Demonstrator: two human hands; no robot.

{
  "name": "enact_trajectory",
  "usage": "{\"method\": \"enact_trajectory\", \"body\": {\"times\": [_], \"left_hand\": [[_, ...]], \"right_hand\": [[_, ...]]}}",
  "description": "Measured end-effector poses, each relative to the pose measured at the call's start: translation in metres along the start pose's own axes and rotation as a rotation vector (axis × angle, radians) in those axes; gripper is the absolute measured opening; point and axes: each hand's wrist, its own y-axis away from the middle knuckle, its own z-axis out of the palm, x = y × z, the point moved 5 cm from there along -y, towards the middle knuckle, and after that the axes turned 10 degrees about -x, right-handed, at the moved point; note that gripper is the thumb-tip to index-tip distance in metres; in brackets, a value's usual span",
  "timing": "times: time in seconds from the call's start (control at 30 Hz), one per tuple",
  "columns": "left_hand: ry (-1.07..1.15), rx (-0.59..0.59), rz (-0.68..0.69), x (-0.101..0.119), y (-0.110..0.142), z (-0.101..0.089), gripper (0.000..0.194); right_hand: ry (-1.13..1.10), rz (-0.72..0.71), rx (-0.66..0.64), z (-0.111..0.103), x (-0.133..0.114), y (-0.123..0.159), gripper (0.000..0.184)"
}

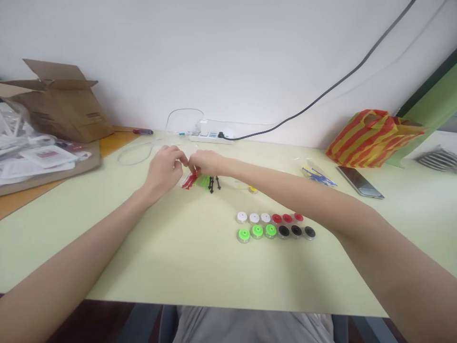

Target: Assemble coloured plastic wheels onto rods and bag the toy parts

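Note:
My left hand (166,166) is raised just above the table, its fingers curled in toward the thumb. Close beside it, my right hand (206,163) reaches down with bent fingers over the far end of the small red plastic pieces (190,180). Whatever sits between the fingertips of either hand is hidden. To the right of the red pieces lie thin bright green pieces (205,182) and short black rods with wider ends (212,185). Something small and yellow (253,189) shows partly below my right forearm.
Two rows of round discs (270,230) in white, red, green and black stand nearer me. Blue pieces (317,176) in clear plastic, a phone (360,182) and a striped bag (373,138) are at right. A power strip (210,138), screwdriver (143,132) and cardboard box (67,107) lie behind.

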Motion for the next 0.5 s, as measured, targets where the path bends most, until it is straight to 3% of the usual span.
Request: {"method": "enact_trajectory", "body": {"times": [0.17, 0.5], "left_hand": [[-0.006, 0.011, -0.048, -0.0017, -0.0002, -0.0010, 0.027], [0.024, -0.017, -0.084, -0.0036, -0.0006, 0.0010, 0.024]], "right_hand": [[0.008, 0.000, -0.024, -0.0003, -0.0040, -0.0034, 0.012], [-0.051, -0.095, -0.032, -0.0009, -0.0070, -0.0048, 0.016]]}}
